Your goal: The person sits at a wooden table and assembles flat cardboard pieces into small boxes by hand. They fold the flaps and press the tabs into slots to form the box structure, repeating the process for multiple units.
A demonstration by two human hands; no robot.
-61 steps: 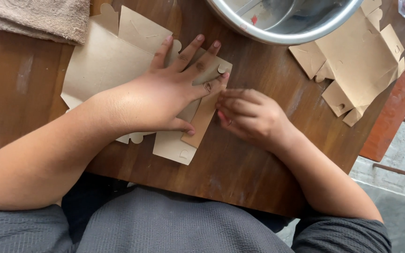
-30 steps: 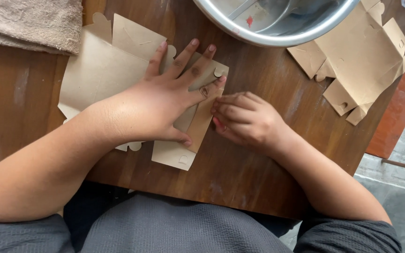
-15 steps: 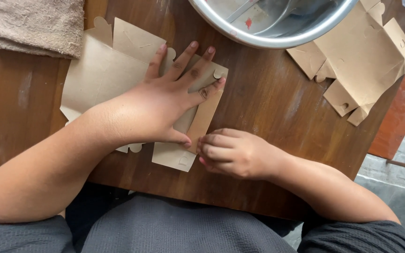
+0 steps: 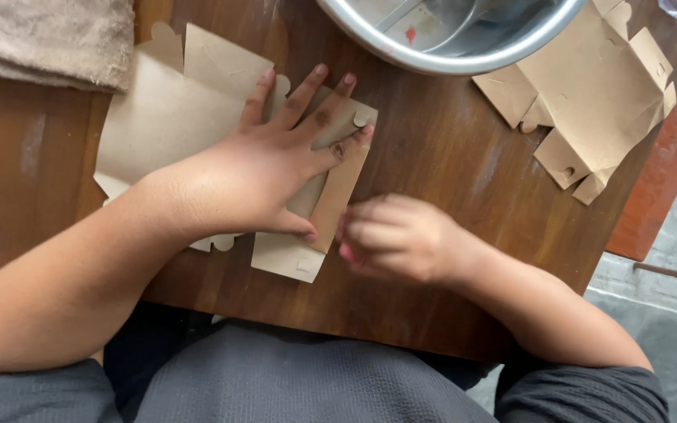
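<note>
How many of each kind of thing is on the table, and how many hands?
Brown cardboard box blanks: 2, one under the left hand, one by the table's right edge
Metal bowl: 1
Beige towel: 1
Hands: 2, left hand, right hand
Total: 6

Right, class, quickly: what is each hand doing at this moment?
Left hand: open, fingers spread, pressing flat on the brown cardboard box blank.
Right hand: fingers curled at the blank's folded flap; blurred, grip cannot be told.
</note>
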